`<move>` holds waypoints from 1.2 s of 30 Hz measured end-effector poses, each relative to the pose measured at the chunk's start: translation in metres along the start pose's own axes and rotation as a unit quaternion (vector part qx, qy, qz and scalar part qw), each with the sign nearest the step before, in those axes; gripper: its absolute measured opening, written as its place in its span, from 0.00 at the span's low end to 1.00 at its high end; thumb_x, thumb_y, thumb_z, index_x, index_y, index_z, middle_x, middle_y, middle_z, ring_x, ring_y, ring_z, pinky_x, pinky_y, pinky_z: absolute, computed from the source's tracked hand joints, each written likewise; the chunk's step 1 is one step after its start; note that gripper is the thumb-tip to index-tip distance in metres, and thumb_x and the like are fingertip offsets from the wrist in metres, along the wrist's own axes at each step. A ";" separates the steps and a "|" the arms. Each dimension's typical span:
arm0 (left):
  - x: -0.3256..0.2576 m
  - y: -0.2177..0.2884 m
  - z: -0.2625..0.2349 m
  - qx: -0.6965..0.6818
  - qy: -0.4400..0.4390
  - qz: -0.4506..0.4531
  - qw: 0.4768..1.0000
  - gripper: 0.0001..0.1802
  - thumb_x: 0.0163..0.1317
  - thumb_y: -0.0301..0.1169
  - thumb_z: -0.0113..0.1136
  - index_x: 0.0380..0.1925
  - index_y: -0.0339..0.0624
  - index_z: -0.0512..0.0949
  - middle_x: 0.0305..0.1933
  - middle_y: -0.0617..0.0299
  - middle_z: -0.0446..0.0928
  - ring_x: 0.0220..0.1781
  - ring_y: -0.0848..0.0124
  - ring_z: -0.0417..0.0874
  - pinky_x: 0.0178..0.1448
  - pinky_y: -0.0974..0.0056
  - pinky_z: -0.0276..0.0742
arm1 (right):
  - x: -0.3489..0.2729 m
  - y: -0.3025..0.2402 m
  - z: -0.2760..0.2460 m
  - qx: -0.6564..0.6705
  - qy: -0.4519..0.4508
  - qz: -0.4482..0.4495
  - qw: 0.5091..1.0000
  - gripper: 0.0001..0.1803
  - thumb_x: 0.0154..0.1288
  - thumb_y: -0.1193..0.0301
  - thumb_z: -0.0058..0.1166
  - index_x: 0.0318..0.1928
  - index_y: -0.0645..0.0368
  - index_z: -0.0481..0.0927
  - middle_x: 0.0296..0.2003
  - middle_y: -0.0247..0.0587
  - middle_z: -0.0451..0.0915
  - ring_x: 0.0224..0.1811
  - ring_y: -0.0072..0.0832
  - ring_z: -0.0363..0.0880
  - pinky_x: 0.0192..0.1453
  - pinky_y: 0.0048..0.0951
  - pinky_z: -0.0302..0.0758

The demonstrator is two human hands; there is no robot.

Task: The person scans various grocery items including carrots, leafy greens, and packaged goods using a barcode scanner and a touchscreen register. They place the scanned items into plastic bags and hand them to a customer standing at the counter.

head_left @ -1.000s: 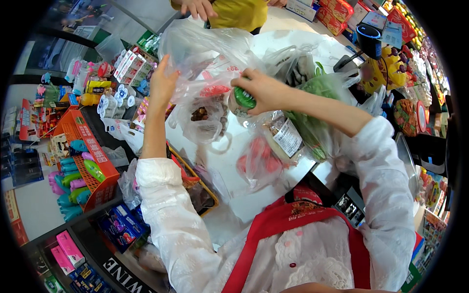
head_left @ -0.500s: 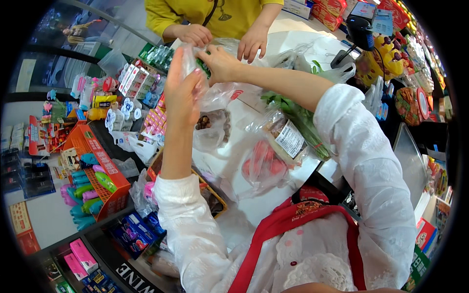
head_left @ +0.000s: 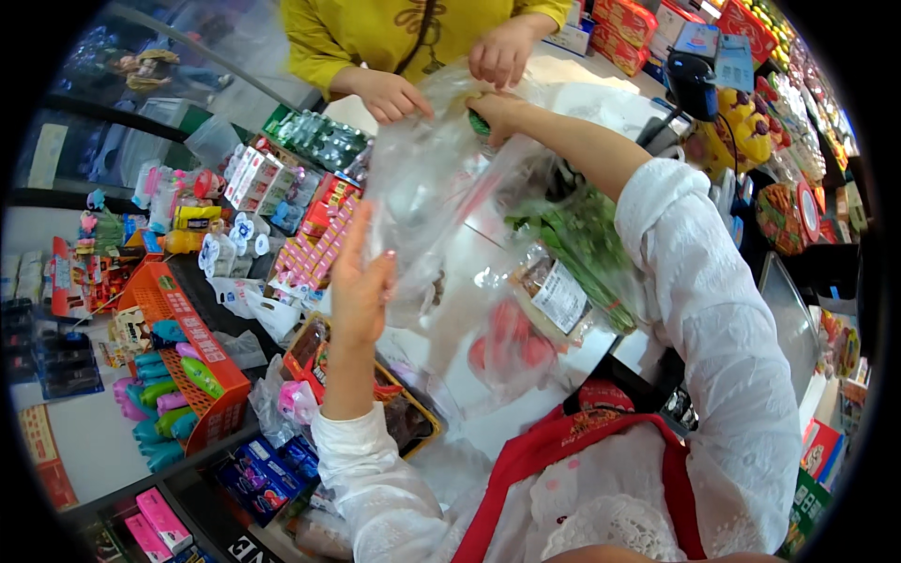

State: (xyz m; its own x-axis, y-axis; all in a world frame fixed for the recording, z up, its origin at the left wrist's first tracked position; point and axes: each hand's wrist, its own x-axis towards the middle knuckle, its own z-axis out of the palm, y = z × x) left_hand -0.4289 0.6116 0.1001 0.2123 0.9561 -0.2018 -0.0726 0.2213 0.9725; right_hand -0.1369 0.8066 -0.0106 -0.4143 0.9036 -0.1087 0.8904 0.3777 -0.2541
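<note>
A large clear plastic bag (head_left: 413, 211) is spread wide across the white counter (head_left: 436, 361). My left hand (head_left: 361, 281) holds its near left edge between thumb and fingers. At the far side, my right hand (head_left: 502, 114) is closed round a small green item (head_left: 480, 125) whose kind I cannot make out, by the bag's far part. Beneath and beside the bag lie leafy green vegetables (head_left: 582, 244), a labelled clear-wrapped food pack (head_left: 554, 291) and a thin bag of red round produce (head_left: 511, 340). A dark item under the film is mostly hidden.
Across the counter a person in yellow has one hand (head_left: 389, 97) at the bag and another (head_left: 502, 52) above its far edge. A black scanner stand (head_left: 690, 80) is at far right. Orange baskets (head_left: 192, 352) and small packaged goods crowd the left.
The bag has gone from bunched between my hands to spread open. My left hand moved down toward me; my right moved right with the green item. The other person's hands shifted right.
</note>
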 end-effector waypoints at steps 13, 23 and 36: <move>0.016 -0.024 0.008 0.104 -0.062 -0.020 0.992 0.22 0.57 0.19 0.50 0.53 0.44 0.75 0.52 0.65 0.74 0.24 0.86 0.66 0.26 0.79 0.64 | -0.006 0.010 -0.009 -0.118 0.002 0.041 0.992 0.35 0.38 0.72 0.66 0.52 0.58 0.68 0.50 0.53 0.72 0.55 0.48 0.71 0.56 0.40 0.71; 0.031 -0.061 -0.006 0.551 0.024 0.204 0.808 0.24 0.54 0.28 0.57 0.54 0.38 0.72 0.56 0.36 0.66 0.59 0.44 0.66 0.64 0.52 0.62 | -0.098 -0.078 -0.086 0.032 0.091 -0.195 0.976 0.19 0.54 0.73 0.56 0.48 0.62 0.74 0.40 0.51 0.79 0.43 0.47 0.76 0.49 0.43 0.72; -0.111 -0.041 0.048 0.409 -0.064 -0.002 0.910 0.39 0.51 0.37 0.66 0.62 0.38 0.62 0.61 0.40 0.65 0.63 0.54 0.67 0.65 0.56 0.62 | -0.255 -0.080 -0.047 0.074 -0.191 -0.175 0.963 0.20 0.53 0.69 0.60 0.43 0.67 0.72 0.34 0.53 0.78 0.41 0.48 0.77 0.47 0.41 0.73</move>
State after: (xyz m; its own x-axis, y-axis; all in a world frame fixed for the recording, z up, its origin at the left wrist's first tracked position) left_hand -0.4026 0.4867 0.0883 0.3261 0.9138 -0.2420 0.6679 -0.0415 0.7431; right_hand -0.0939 0.5551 0.0823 -0.7480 0.5761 -0.3297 0.6593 0.5873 -0.4696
